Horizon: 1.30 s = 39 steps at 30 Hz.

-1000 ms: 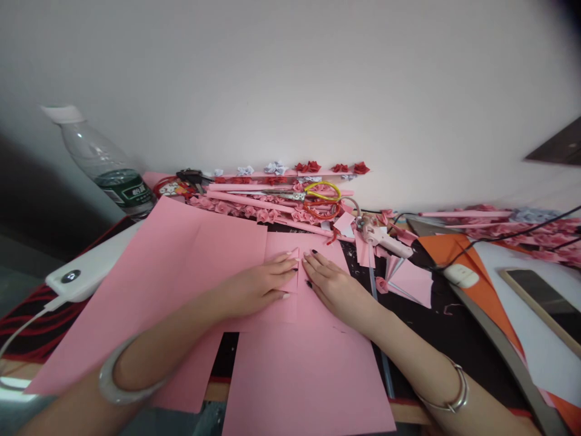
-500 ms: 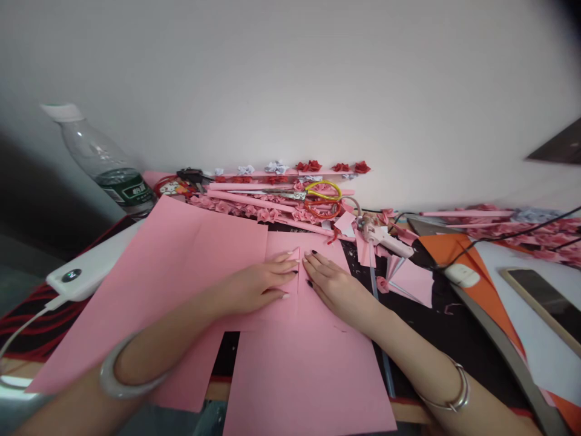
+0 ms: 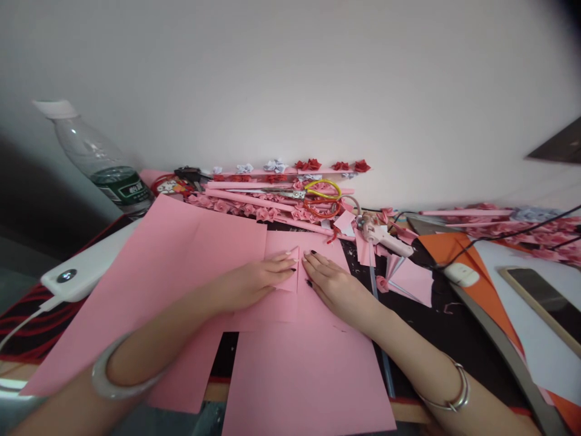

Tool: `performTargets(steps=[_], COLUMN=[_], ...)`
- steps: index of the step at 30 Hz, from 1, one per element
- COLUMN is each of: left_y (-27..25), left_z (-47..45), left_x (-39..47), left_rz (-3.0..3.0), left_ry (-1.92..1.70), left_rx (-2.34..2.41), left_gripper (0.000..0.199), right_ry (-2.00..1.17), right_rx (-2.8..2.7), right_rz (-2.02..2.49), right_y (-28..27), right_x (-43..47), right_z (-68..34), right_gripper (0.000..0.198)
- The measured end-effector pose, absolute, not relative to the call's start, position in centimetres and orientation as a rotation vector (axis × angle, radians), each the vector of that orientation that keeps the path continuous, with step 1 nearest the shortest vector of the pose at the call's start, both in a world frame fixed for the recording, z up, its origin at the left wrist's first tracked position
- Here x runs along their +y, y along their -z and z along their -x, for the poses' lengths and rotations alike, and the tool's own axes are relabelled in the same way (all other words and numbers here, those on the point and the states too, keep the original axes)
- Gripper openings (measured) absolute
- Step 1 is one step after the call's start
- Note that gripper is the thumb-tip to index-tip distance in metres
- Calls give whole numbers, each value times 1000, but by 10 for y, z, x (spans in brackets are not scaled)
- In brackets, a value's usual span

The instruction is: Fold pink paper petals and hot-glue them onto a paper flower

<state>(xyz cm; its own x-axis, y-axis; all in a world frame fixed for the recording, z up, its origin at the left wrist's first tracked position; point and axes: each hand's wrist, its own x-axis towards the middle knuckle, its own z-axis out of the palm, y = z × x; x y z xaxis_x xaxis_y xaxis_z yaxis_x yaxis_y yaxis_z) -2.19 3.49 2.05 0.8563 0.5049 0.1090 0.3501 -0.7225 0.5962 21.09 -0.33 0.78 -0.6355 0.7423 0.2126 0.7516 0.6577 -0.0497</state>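
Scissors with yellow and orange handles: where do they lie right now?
In the head view, the scissors lie beyond the left hand and right hand, among pink sticks, left of the pink glue gun.

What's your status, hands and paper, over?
Left hand and right hand palm-down on pink paper. Paper spread out, thin line showing between the hands. Scissors and glue gun beyond, touching neither hand.

Matt pink paper [image 3: 313, 315] at six o'clock, clear glossy plastic bottle [image 3: 88, 145] at ten, smooth plastic power bank [image 3: 88, 263] at nine, metal scissor blades [image 3: 296, 194] at twelve, glossy phone screen [image 3: 542, 303] at four
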Motion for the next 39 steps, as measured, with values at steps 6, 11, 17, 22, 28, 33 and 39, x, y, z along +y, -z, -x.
performTargets(steps=[6,11,17,22,28,33,39], left_y=[-13,-12,-9,-10,-13,-14,-16], left_z=[21,21,20,19,18,19,19], left_x=[33,34,34,33,32,32,31], left_rz=[-2572,-2640,-2624,-2689,-2732,-2739,-2693], left_ry=[-389,-351,-413,-404,-346,-316,-310], left_rx=[570,556,534,490,532,544,589], left_gripper=[44,42,40,41,38,37,37], right_ry=[58,54,60,67,77,99,117], right_rx=[-2665,-2665,-2656,-2665,-2690,-2721,-2738], right_rz=[1226,1225,1227,1226,1228,1228,1206], right_y=[-11,-11,-8,-9,-11,-11,-10], right_x=[-4,-4,-3,-3,-4,-4,-4], right_z=[-210,-211,-211,-211,-210,-211,-211], right_gripper=[42,41,42,42,42,43,42])
